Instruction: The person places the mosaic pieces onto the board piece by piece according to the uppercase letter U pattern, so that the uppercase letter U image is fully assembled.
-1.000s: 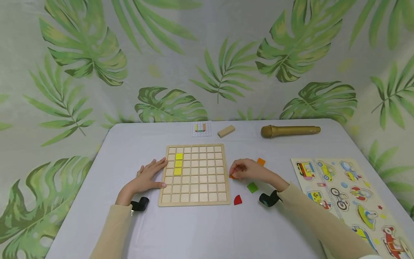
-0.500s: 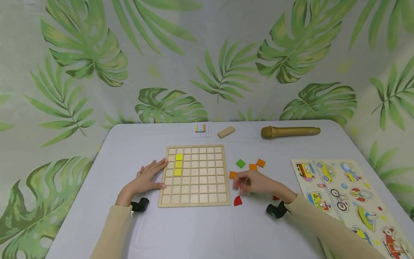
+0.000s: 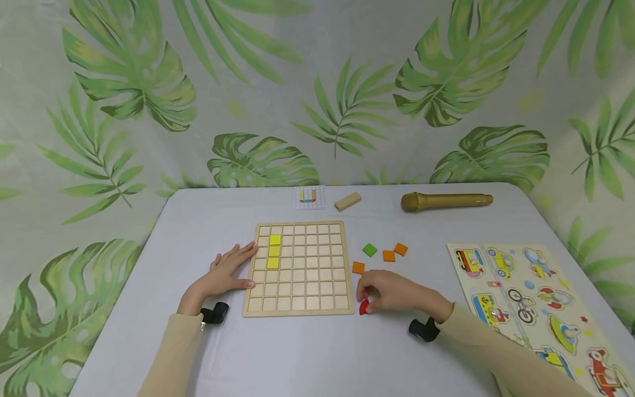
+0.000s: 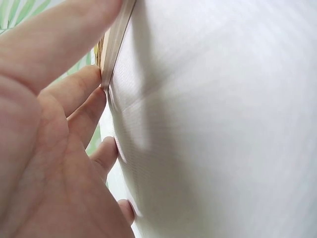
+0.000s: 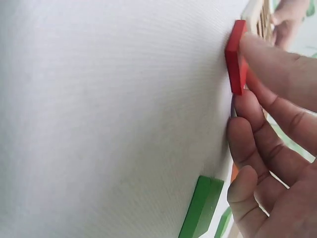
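Note:
My left hand [image 3: 225, 274] rests against the left edge of the wooden grid board [image 3: 297, 317], its fingers extended and its thumb apart; the left wrist view shows the fingertips at the board's side. Three yellow square tiles [image 3: 274, 251] sit in a column of the grid. To the right of the board, my right hand [image 3: 389, 289] holds a red quarter-circle tile [image 5: 237, 59] between thumb and fingers, low over the cloth. Near this hand lie an orange tile [image 3: 358, 267] and a green tile [image 5: 202, 206], the latter hidden by the hand in the head view.
Two more orange tiles [image 3: 389, 256] and another green tile [image 3: 369, 250] lie farther back. Behind the board are a pattern card [image 3: 310, 198], a wooden block [image 3: 348, 202] and a gold microphone [image 3: 446, 202]. A picture puzzle board [image 3: 538, 309] fills the right side.
My right hand has left the orange tile beside the board, moved toward the front and taken the red quarter-circle tile between thumb and fingers. The left hand has stayed at the board's edge.

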`<state>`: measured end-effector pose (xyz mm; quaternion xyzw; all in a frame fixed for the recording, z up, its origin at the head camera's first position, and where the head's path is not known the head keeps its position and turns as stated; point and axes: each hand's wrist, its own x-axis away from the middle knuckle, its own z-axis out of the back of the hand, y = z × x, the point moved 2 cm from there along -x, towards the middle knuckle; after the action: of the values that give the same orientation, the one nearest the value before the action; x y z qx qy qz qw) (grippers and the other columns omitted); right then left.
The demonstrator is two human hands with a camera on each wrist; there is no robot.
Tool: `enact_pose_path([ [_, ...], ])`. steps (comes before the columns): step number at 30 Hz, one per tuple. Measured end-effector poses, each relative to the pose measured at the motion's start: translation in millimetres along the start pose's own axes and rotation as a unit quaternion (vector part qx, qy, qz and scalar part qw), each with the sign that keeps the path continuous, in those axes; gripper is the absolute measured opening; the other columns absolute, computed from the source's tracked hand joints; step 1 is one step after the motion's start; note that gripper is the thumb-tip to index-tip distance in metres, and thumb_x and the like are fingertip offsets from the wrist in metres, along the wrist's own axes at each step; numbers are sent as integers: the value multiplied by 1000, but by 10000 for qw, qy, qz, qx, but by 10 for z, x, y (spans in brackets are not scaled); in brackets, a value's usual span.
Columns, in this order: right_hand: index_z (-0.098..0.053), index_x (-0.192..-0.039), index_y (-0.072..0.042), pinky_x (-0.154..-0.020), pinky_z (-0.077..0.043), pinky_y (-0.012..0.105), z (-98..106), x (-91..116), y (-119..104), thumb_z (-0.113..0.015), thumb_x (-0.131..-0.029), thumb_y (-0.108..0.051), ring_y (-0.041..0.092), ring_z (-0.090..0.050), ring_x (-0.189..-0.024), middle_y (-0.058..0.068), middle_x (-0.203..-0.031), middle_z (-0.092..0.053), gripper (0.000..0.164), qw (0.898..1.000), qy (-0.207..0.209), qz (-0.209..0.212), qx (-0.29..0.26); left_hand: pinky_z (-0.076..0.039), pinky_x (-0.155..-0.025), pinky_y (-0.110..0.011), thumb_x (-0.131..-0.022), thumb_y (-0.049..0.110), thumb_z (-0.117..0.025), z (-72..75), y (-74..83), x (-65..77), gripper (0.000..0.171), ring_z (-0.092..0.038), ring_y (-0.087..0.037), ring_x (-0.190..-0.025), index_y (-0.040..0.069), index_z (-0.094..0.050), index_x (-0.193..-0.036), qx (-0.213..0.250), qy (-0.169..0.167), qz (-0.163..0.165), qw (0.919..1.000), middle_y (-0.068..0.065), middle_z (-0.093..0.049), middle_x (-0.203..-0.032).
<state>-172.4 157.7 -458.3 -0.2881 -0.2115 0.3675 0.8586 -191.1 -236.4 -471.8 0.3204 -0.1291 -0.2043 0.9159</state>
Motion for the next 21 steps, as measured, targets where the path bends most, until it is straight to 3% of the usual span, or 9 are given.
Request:
enact_pose_path([
  [5, -62, -81, -19, -70, -44, 25, -9, -3, -35, -78, -76, -6, 8, -48, -76, -7, -78, -52, 21, 9998, -42, -29, 176, 6, -104, -66, -84, 39, -72, 1, -6, -8, 88, -3, -42, -142, 6, -27, -151, -16, -15, 17, 10000, -12, -16, -158],
  [10, -61, -80, -17, -66, -43, 23, -5, -10, -60, -77, -75, -1, 8, -47, -72, -6, -76, -50, 23, 9999, -101, 101, -6, 6, -104, -65, -82, 38, -73, 0, -16, -7, 89, -3, -41, -142, 7, -27, -151, 28, 21, 0, 10000, -11, -17, -158],
  [15, -61, -80, -14, -65, -45, 23, 30, -16, -45, -74, -77, 3, 7, -49, -71, -6, -76, -53, 22, 9984, -198, 172, -509, 4, -103, -68, -82, 37, -74, -2, -10, 5, 88, -5, -45, -141, 5, -29, -150, 36, 121, -118, 9999, -14, -19, -157],
  [21, -65, -83, -14, -63, -45, 24, 139, -39, 0, -73, -81, -1, 10, -52, -67, -7, -72, -59, 15, 9933, -142, -32, -1149, 7, -104, -66, -83, 37, -73, 2, -3, -2, 87, -3, -42, -142, 6, -27, -151, 53, 1, 1, 10000, -13, -17, -158],
])
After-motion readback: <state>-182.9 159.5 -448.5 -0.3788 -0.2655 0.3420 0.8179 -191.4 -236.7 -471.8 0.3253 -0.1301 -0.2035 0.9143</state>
